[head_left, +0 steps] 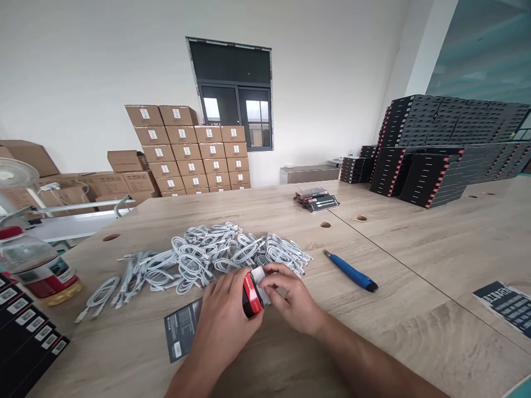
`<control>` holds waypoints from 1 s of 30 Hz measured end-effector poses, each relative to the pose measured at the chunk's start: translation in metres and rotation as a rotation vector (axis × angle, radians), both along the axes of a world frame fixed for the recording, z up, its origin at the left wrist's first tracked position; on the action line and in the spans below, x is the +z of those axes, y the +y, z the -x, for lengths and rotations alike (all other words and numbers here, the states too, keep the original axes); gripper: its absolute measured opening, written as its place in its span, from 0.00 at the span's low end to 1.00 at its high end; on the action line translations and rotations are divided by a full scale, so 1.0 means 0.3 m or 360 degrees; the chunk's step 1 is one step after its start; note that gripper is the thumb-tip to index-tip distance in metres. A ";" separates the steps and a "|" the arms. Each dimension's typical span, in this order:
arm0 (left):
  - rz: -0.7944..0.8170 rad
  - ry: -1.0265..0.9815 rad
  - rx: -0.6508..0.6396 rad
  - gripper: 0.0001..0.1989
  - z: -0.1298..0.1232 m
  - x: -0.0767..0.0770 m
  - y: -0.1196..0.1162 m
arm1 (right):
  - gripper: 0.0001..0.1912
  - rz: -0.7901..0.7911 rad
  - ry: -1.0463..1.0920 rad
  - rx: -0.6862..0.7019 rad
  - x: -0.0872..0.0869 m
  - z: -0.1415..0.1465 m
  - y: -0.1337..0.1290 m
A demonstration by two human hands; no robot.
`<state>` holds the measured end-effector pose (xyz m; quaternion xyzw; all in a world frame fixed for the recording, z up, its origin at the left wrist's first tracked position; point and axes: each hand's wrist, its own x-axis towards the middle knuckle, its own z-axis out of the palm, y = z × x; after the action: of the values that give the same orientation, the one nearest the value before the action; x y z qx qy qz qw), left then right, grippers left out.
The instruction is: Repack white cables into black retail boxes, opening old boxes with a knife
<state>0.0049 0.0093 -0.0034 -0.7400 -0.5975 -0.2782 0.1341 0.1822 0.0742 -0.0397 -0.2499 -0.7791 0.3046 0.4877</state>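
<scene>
My left hand (226, 323) is wrapped round a small black and red box (252, 296), holding it just above the table. At the box's end, the fingers of my right hand (288, 296) pinch a white flap or insert (258, 274); which of the two I cannot tell. A flat dark printed card or sleeve (180, 329) shows to the left, partly hidden behind my left hand. Beyond both hands lies a heap of coiled white cables (207, 251). One coiled cable (99, 296) rests apart at the left.
A blue utility knife (350, 271) lies to the right. Dark flat packages (317, 200) sit further back. Stacks of black boxes (431, 177) stand at the right rear, more black boxes (29, 337) at the left front beside a red-capped bottle (37, 265). Cartons (186, 152) line the wall.
</scene>
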 end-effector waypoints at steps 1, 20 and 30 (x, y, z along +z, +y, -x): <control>-0.0037 0.0007 0.0005 0.26 -0.003 0.004 -0.001 | 0.12 0.0043 0.0028 -0.0011 -0.007 0.002 0.008; -0.0140 0.0107 0.0008 0.27 -0.014 -0.010 0.000 | 0.13 0.0627 0.0243 0.0194 -0.023 0.029 0.013; -0.0257 0.0279 0.0054 0.30 -0.012 -0.017 0.011 | 0.29 0.0974 0.0451 0.0309 0.002 0.060 -0.028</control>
<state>0.0086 0.0124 -0.0084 -0.7381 -0.5716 -0.2573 0.2496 0.1641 0.0656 -0.0391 -0.2646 -0.5962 0.6006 0.4623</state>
